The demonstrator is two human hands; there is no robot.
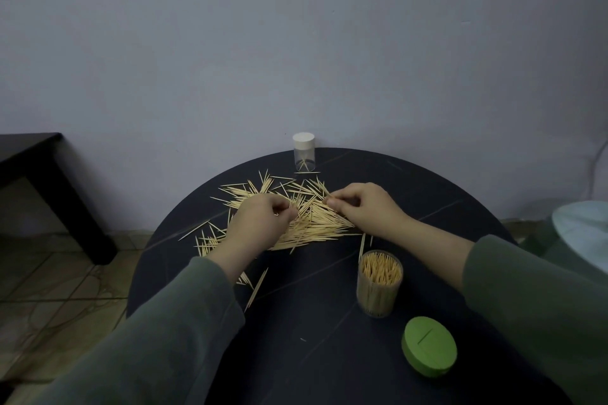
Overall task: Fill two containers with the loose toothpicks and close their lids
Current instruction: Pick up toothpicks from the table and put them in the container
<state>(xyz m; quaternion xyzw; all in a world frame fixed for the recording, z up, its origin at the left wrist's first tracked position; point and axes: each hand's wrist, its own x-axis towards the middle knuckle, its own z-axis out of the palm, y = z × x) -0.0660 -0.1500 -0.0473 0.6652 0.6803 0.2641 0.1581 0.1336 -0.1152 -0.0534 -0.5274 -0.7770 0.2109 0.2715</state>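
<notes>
Between our left hand (263, 223) and right hand (358, 207), both pinching toothpicks (316, 223) from the loose pile, we should align a tidy bundle before dropping it into the open container (380, 286) just nearside of our right wrist.

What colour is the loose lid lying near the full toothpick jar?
Green; the lid shows best in the head view.

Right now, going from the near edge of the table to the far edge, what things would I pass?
Green lid → open jar full of toothpicks → pile of loose toothpicks, with both hands on it → small clear jar with a white cap.
</notes>
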